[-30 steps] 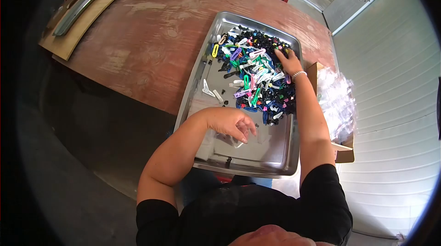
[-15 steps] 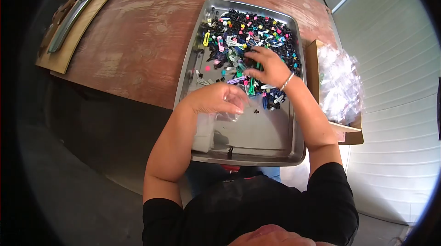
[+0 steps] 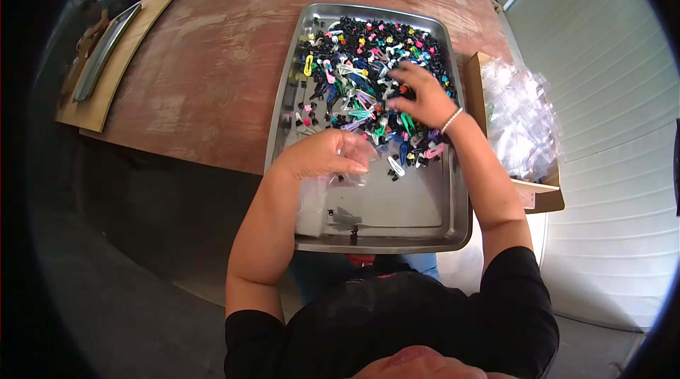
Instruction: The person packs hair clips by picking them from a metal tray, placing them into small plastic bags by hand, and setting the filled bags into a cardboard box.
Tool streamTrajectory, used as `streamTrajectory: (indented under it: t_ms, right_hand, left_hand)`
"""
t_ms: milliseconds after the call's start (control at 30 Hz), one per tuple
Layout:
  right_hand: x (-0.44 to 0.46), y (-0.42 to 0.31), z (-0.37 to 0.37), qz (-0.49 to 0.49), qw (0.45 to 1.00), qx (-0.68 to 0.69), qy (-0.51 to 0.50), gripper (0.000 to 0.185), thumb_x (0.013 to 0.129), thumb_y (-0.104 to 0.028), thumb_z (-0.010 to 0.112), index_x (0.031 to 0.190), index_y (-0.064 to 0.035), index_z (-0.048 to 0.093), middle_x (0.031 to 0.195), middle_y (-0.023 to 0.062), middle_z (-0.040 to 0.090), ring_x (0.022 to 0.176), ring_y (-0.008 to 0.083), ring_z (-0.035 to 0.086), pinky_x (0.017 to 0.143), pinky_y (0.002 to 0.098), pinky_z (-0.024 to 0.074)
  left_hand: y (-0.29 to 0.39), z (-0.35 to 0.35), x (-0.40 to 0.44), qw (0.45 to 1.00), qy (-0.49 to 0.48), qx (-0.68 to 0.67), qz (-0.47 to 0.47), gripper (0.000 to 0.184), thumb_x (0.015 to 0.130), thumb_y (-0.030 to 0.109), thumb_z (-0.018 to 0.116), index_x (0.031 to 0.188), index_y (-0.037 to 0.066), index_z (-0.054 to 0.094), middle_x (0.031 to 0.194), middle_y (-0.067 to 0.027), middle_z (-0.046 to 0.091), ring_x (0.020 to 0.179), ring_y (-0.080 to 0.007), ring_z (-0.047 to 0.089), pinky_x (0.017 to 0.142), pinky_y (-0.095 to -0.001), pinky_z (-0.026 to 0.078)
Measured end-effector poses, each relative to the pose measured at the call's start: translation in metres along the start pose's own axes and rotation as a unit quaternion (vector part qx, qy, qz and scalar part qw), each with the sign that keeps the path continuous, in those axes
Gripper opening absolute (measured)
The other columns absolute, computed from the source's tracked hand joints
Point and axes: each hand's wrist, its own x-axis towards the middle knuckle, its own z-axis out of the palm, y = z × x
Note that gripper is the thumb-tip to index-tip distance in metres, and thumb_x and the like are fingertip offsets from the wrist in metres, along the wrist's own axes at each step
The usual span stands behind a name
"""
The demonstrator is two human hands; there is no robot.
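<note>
A metal tray [image 3: 386, 227] holds a heap of small hair clips [image 3: 354, 71], mostly black, mixed with white, pink, yellow, green and blue ones. My left hand [image 3: 329, 156] grips a clear plastic bag [image 3: 361, 159] over the tray's left part; whether anything is inside cannot be made out. Above the right side of the heap is my right hand [image 3: 425, 99], fingers spread, with nothing visible in it. A white snap clip [image 3: 396, 166] lies at the heap's near edge. Under my left wrist rests a stack of clear bags [image 3: 312, 212].
A cardboard box [image 3: 482, 99] full of clear plastic packets [image 3: 520, 124] stands right of the tray. The worn wooden table [image 3: 205, 60] reaches left, where a board [image 3: 134, 53] and another tray [image 3: 106, 53] lie. Another person [image 3: 99, 18] is at the far left.
My right hand has shifted slightly right, and clips have been spread toward the tray's near and left parts. A white clip now lies apart at the near edge. My left hand keeps the bag.
</note>
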Motion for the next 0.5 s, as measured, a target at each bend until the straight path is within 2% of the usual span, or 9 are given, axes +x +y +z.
streamTrajectory:
  t_ms: [67,100,233,300,333,367,433,467,500]
  right_hand:
    - [0.032,0.03,0.002,0.022,0.994,0.089,0.058,0.054,0.076,-0.037,0.077,0.115,-0.0027,0.062,0.117,0.0211,0.059,0.112,0.0345,0.056,0.095,0.0374,0.0446]
    - [0.048,0.037,-0.002,0.086,0.988,0.124,0.029,0.059,0.076,-0.04,0.076,0.118,-0.0012,0.061,0.12,0.0206,0.058,0.11,0.0316,0.057,0.093,0.0368,0.0457]
    - [0.111,0.104,0.03,0.166,0.981,0.089,0.045,0.079,0.073,-0.059,0.07,0.12,0.003,0.059,0.12,0.024,0.06,0.114,0.0319,0.057,0.097,0.0367,0.0437]
    - [0.143,0.124,0.046,0.197,0.967,0.159,0.02,0.083,0.072,-0.062,0.068,0.12,0.0044,0.059,0.121,0.0243,0.06,0.114,0.0335,0.057,0.099,0.0376,0.0429]
    - [0.155,0.12,0.046,0.211,0.966,0.151,-0.004,0.086,0.072,-0.066,0.066,0.12,0.005,0.059,0.12,0.0245,0.06,0.114,0.035,0.057,0.099,0.0383,0.0424]
    - [0.168,0.116,0.05,0.21,0.97,0.12,-0.015,0.089,0.073,-0.071,0.061,0.121,0.0035,0.059,0.12,0.0242,0.06,0.114,0.0338,0.057,0.1,0.0362,0.0417]
    - [0.191,0.114,0.058,0.202,0.974,0.049,-0.087,0.094,0.07,-0.078,0.056,0.127,-0.004,0.057,0.13,0.0241,0.053,0.123,0.0354,0.05,0.103,0.0426,0.039]
    - [0.203,0.113,0.071,0.248,0.96,-0.02,-0.127,0.099,0.065,-0.083,0.054,0.135,-0.0136,0.051,0.141,0.0227,0.043,0.132,0.0385,0.039,0.106,0.0521,0.0332]
    - [0.209,0.106,0.077,0.249,0.96,-0.017,-0.131,0.099,0.065,-0.083,0.054,0.135,-0.0136,0.051,0.141,0.0227,0.043,0.132,0.0385,0.039,0.106,0.0521,0.0332]
  left_hand:
    - [0.0,0.0,0.0,1.0,-0.01,0.014,0.004,0.038,0.084,0.007,0.069,0.12,0.003,0.057,0.093,-0.0048,0.065,0.085,-0.0109,0.061,0.074,-0.025,0.048]
    - [-0.004,0.0,0.001,1.0,-0.005,0.017,0.008,0.038,0.084,0.007,0.069,0.12,0.003,0.057,0.093,-0.0048,0.065,0.085,-0.0109,0.061,0.074,-0.025,0.048]
    - [0.0,0.004,-0.002,0.999,-0.029,-0.01,0.028,0.036,0.087,0.004,0.066,0.121,0.002,0.055,0.091,-0.0043,0.065,0.084,-0.0107,0.062,0.073,-0.024,0.048]
    - [0.003,0.008,-0.005,0.999,-0.018,-0.028,0.009,0.037,0.086,0.004,0.066,0.122,0.002,0.055,0.091,-0.0042,0.065,0.084,-0.011,0.062,0.074,-0.0248,0.049]
    - [0.004,0.008,-0.004,0.999,-0.03,-0.012,0.043,0.038,0.087,0.004,0.066,0.123,0.001,0.054,0.095,-0.006,0.065,0.088,-0.0122,0.063,0.078,-0.0262,0.05]
    - [0.006,0.008,-0.005,0.999,-0.024,-0.008,0.044,0.038,0.087,0.004,0.066,0.123,0.001,0.054,0.095,-0.006,0.065,0.088,-0.0122,0.063,0.078,-0.0262,0.05]
    - [0.017,0.011,-0.008,0.999,-0.013,0.02,0.022,0.04,0.087,0.005,0.066,0.125,0.0,0.053,0.1,-0.0087,0.065,0.093,-0.0135,0.062,0.082,-0.0275,0.05]
    - [0.019,0.01,-0.007,0.999,-0.016,0.029,0.01,0.042,0.087,0.006,0.066,0.126,-0.001,0.051,0.104,-0.0112,0.065,0.098,-0.0149,0.062,0.084,-0.0286,0.05]
    - [0.02,0.008,-0.007,1.0,-0.015,0.027,0.007,0.042,0.087,0.006,0.066,0.126,-0.001,0.051,0.104,-0.0112,0.065,0.098,-0.0149,0.062,0.084,-0.0286,0.05]
